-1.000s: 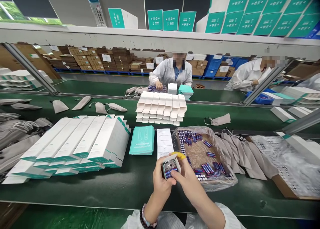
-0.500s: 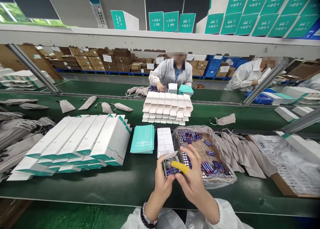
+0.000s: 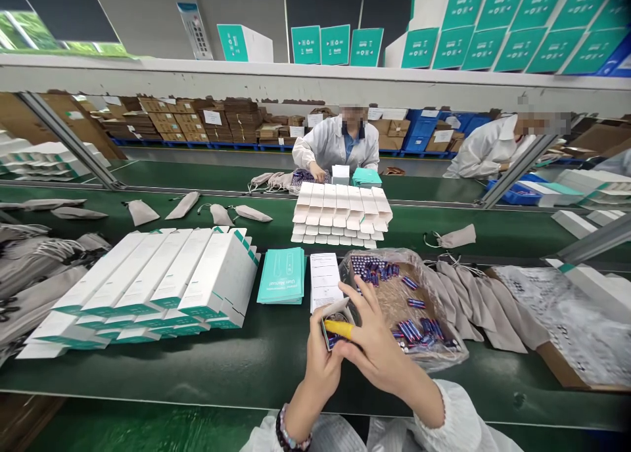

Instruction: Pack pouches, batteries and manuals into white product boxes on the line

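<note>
My left hand [image 3: 321,363] is wrapped around a small open white box [image 3: 344,305], its mouth tilted toward me. Inside the box show blue-purple batteries [image 3: 332,339] and part of something greyish that I cannot make out. My right hand [image 3: 372,343] has a yellow finger cot [image 3: 338,328] on its index finger, which reaches into the box's mouth. Its thumb lies close to the box's near edge, while the other fingers are stretched out and spread. Just right of my hands is a plastic-lined tray [image 3: 444,359] of batteries, some standing in rows and several lying loose.
Teal user manuals [image 3: 280,276] and a printed leaflet [image 3: 324,278] lie beyond my hands. Stacked white-and-teal boxes [image 3: 211,268] stand left; grey pouches [image 3: 461,301] lie right. Open white cartons [image 3: 340,212] sit on the belt behind. Across the bench a person [image 3: 340,143] works.
My right index finger has shifted left and deeper over the box's mouth, with the hand turning leftward. The open cartons and pouches on the belt behind have moved right.
</note>
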`<move>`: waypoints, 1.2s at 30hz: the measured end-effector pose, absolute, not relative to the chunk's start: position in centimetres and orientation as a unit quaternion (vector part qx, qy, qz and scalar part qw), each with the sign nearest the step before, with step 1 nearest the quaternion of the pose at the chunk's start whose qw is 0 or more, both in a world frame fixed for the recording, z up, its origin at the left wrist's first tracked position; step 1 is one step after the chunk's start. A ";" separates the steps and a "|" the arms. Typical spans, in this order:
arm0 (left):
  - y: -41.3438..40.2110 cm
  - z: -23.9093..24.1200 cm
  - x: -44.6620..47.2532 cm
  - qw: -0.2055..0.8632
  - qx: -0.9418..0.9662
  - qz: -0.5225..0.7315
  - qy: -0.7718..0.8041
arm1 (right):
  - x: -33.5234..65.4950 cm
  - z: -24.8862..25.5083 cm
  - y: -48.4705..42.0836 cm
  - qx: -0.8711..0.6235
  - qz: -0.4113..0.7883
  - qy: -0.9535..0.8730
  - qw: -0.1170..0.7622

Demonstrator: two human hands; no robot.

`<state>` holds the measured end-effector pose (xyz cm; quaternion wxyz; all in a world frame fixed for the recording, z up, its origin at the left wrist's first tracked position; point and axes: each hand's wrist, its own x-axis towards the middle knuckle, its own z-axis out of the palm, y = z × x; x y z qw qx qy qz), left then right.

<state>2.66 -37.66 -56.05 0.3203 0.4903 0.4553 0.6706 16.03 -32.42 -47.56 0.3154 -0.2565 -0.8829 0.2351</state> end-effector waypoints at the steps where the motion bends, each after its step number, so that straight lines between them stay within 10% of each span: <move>1: -37.8 -55.7 2.8 0.330 0.479 0.681 0.445 | 16.1 -48.1 -32.6 -0.274 0.295 -0.837 0.370; 7: -38.4 -53.2 3.0 0.428 0.370 0.715 0.411 | 14.8 -51.0 -33.6 -0.321 0.648 -0.532 0.440; 15: -38.0 -52.1 3.7 0.359 0.414 0.683 0.483 | 12.9 -51.4 -33.6 -0.274 0.721 -0.454 0.446; 25: -38.3 -53.3 -1.1 0.022 0.723 0.549 0.419 | 18.4 -50.7 -32.3 -0.215 0.405 -0.813 0.360; 36: -39.4 -48.5 -1.2 0.274 0.640 0.465 0.547 | 18.3 -48.3 -30.8 -0.168 0.228 -0.902 0.326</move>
